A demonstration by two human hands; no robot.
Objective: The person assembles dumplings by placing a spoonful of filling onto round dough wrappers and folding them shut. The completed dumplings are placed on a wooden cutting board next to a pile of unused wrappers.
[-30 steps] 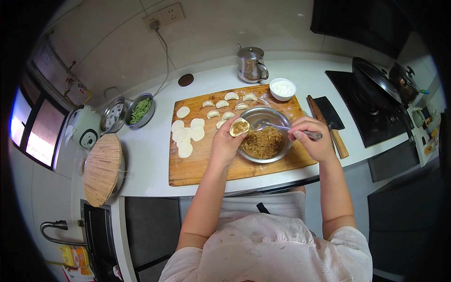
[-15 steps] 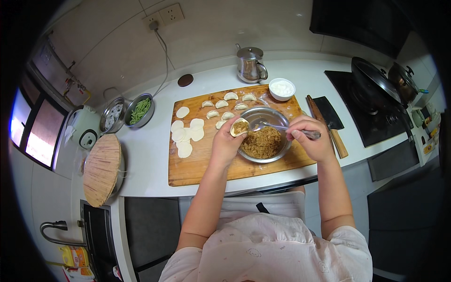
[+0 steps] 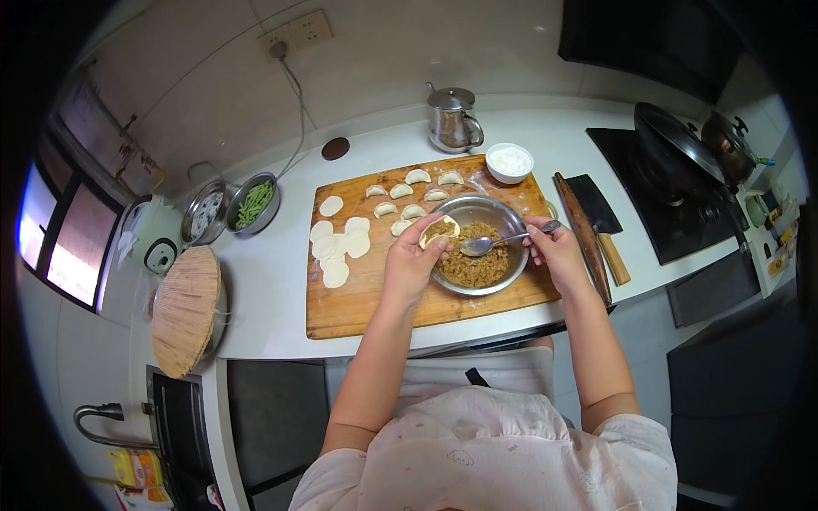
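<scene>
Cupped in my left hand (image 3: 411,266) is a dumpling wrapper (image 3: 440,229) with brown filling on it, held over the left rim of a steel bowl (image 3: 509,215). My right hand (image 3: 554,247) grips a metal spoon (image 3: 479,246) by its handle at the bowl's right side. The spoon's head is over the minced filling (image 3: 473,271) in the bowl. Behind the bowl, several folded dumplings (image 3: 401,191) stand in rows on a wooden board (image 3: 358,311). Flat round wrappers (image 3: 335,272), some overlapping, lie on the board's left part.
A white bowl of flour (image 3: 510,160) sits at the board's far right corner. Right of the board lie a rolling pin (image 3: 583,230) and a cleaver (image 3: 594,204), near the black stove (image 3: 635,175). A steel pitcher (image 3: 453,119) stands behind; green beans (image 3: 254,204) are at left.
My right hand has turned and moved slightly left and down, swinging the spoon so its head shows over the filling. My left hand keeps the wrapper in nearly the same place.
</scene>
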